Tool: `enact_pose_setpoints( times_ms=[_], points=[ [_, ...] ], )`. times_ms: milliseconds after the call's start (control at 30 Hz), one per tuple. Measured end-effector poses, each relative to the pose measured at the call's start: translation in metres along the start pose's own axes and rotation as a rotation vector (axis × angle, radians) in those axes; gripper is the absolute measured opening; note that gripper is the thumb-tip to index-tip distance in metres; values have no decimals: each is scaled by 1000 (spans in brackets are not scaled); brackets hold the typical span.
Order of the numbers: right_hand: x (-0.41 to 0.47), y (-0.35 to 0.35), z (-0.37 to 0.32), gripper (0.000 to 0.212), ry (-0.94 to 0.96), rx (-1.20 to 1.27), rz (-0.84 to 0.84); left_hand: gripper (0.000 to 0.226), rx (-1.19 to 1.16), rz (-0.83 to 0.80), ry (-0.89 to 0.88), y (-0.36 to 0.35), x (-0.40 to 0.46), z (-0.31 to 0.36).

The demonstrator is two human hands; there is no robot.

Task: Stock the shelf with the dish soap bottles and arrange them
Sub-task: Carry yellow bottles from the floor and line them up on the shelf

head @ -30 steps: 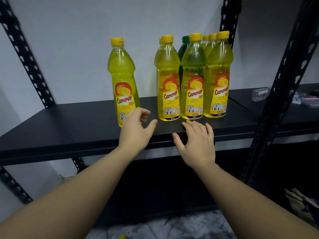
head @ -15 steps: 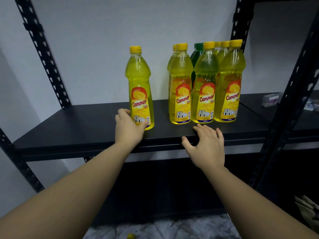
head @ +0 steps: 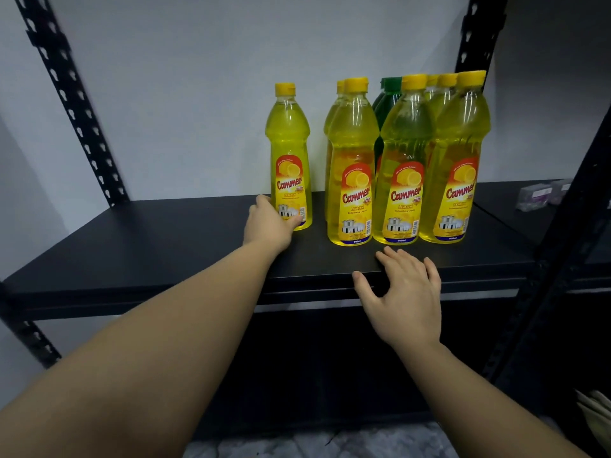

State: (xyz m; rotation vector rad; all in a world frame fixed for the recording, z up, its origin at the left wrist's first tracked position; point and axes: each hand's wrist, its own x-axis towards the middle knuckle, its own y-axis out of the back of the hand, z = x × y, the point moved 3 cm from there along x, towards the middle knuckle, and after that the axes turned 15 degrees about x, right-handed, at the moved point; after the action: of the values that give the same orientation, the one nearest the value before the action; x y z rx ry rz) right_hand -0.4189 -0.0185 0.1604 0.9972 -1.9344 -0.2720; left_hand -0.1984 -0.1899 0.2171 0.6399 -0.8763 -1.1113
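Yellow lone bottle (head: 288, 160) stands upright on shelf (head: 165, 239), just left of the cluster (head: 406, 160). Left hand (head: 269, 226) grips its base, likely to slide it. Right hand (head: 405, 292) rests on the shelf edge, fingers (head: 393, 259) spread, probably bracing.

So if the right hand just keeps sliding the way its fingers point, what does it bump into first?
Probably the middle front bottle of yellow dish soap. The right hand lies flat on the shelf edge, fingers aimed at that bottle's base, with only bare shelf between them.
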Motion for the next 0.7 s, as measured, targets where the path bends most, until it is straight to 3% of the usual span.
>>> enact_pose_setpoints(
  times_ms=[233,700],
  points=[
    [3,1,-11,59,-81,-19,-5,72,5,-3,-13,-18,26,12],
    [6,3,-14,65,-68,-116,-92,62,49,-11,-50,-34,47,30]
  ],
)
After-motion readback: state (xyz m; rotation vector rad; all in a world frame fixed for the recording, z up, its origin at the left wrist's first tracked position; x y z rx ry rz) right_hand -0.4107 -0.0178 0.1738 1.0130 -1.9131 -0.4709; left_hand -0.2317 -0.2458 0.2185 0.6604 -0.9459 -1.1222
